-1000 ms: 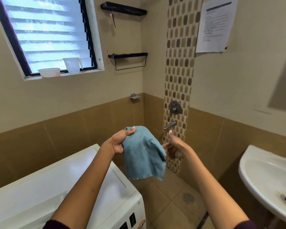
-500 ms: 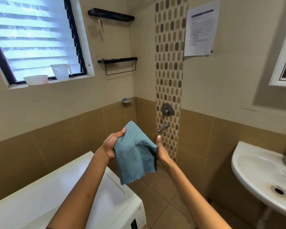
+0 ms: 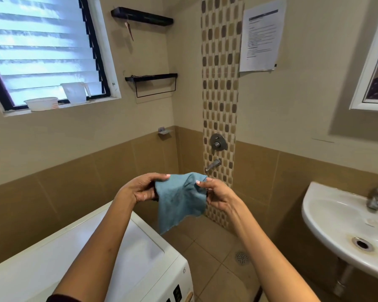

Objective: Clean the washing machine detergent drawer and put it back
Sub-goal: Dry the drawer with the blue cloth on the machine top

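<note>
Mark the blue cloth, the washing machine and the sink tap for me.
blue cloth (image 3: 179, 201), head view, middle of the hanging fabric.
washing machine (image 3: 42, 269), head view, bare white top panel.
sink tap (image 3: 376, 198), head view, metal body above the basin.

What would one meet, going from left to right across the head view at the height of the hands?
left hand → blue cloth, pinched by both hands → right hand → white sink
</note>
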Demonstrator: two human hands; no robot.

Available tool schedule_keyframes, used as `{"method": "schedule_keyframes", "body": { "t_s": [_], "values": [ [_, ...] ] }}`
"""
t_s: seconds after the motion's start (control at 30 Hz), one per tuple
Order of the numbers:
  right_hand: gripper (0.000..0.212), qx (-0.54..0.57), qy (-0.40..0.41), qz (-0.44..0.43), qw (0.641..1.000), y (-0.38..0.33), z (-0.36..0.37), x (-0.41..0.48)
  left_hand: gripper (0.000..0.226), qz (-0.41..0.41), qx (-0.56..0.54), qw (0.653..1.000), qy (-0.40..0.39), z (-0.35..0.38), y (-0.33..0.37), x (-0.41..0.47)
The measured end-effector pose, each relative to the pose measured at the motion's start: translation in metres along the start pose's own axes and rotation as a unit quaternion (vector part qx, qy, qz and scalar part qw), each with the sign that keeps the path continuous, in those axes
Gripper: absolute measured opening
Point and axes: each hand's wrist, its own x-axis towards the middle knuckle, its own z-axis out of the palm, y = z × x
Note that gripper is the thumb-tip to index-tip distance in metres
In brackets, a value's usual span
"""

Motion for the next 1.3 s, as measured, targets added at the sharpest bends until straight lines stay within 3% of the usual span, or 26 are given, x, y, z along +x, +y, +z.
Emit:
{"method": "schedule_keyframes", "body": {
  "t_s": [0.1,0.2,0.27,0.37,0.47,0.53,0.6,0.73,0.83,0.93,1.03,1.17,1.3],
  "values": [
    [0.014,-0.091,0.046,-0.056,0.993,-0.01,-0.008,0.005,0.005,-0.017,0.106,0.992,0.065,-0.007,0.001,0.006],
    [0.009,-0.19,0.07,-0.083,0.976,-0.016,-0.011,0.009,0.018,-0.04,0.178,0.975,0.129,-0.012,-0.004,0.014],
    [0.007,-0.178,0.079,-0.08,0.978,-0.021,-0.011,0.007,0.021,-0.031,0.191,0.971,0.139,-0.01,-0.006,0.019],
    [0.003,-0.169,0.129,-0.089,0.973,-0.025,-0.015,0.001,0.008,-0.019,0.166,0.98,0.108,-0.003,-0.004,0.02],
    [0.025,-0.294,0.228,-0.116,0.921,-0.026,-0.027,0.003,0.027,0.011,0.175,0.98,0.095,-0.002,-0.003,0.024],
    [0.04,-0.362,0.277,-0.134,0.88,-0.026,-0.033,0.002,0.022,0.039,0.165,0.978,0.119,0.002,-0.005,0.031],
    [0.045,-0.368,0.3,-0.145,0.868,-0.026,-0.034,-0.002,0.012,0.057,0.166,0.971,0.165,0.009,-0.006,0.038],
    [0.047,-0.315,0.306,-0.194,0.877,-0.025,-0.041,-0.012,0.027,0.064,0.171,0.959,0.217,0.021,-0.004,0.049],
    [0.031,-0.244,0.278,-0.239,0.898,-0.025,-0.047,-0.025,0.033,0.101,0.141,0.966,0.194,0.028,-0.004,0.057],
    [0.026,-0.234,0.273,-0.291,0.887,-0.024,-0.053,-0.038,0.028,0.167,0.121,0.968,0.144,0.049,-0.004,0.062],
    [0.044,-0.243,0.25,-0.327,0.878,-0.025,-0.06,-0.054,0.026,0.204,0.098,0.971,0.078,0.076,-0.005,0.062],
    [0.081,-0.31,0.25,-0.292,0.87,-0.03,-0.08,-0.081,0.027,0.283,0.137,0.949,-0.007,0.104,-0.01,0.061],
    [0.09,-0.374,0.257,-0.278,0.847,-0.039,-0.104,-0.108,0.067,0.339,0.232,0.906,-0.099,0.131,-0.02,0.067]
  ]
}}
